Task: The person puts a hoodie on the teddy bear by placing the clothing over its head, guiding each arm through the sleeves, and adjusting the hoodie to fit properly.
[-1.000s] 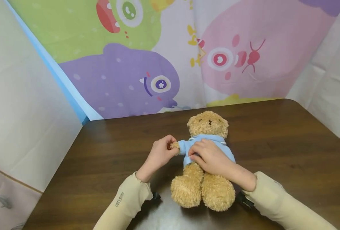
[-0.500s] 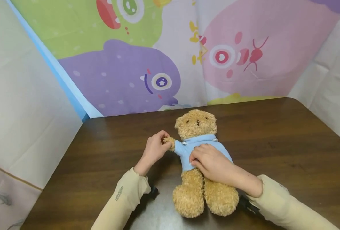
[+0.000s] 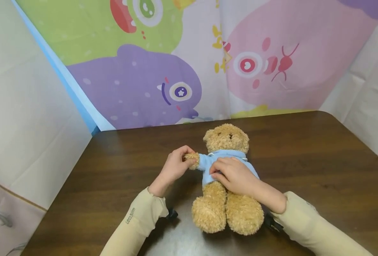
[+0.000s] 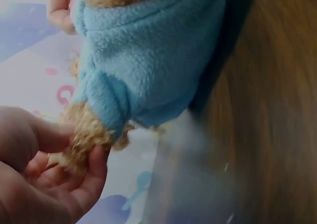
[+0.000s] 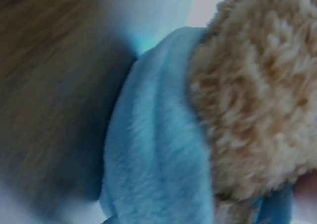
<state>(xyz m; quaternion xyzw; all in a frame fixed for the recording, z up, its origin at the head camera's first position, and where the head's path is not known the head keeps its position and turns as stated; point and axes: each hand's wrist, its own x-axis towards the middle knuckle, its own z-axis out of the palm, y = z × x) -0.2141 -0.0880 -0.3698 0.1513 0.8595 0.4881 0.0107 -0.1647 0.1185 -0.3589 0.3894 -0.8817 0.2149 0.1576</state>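
A curly tan teddy bear [image 3: 227, 138] in a light blue fleece top [image 3: 208, 174] is on the table, its feet towards me. Between thumb and fingers, my left hand [image 3: 172, 166] pinches the bear's paw [image 4: 86, 135], just past the end of the blue sleeve [image 4: 106, 97]. My right hand [image 3: 235, 176] lies across the bear's belly, with thumb and curled fingers gripping the top near its hem. Part of that hand also shows at the upper edge of the left wrist view. Blue fleece [image 5: 158, 135] and tan fur fill most of the right wrist view.
The dark wooden table [image 3: 128, 160] stretches out on both sides of the bear. Behind its far edge hangs a cloth printed with cartoon monsters [image 3: 137, 85]. Pale sheets [image 3: 38, 106] hang at the left and right.
The bear's head and upper body swung left, then back right, and its feet shifted slightly down, then up. Both hands kept their hold throughout.
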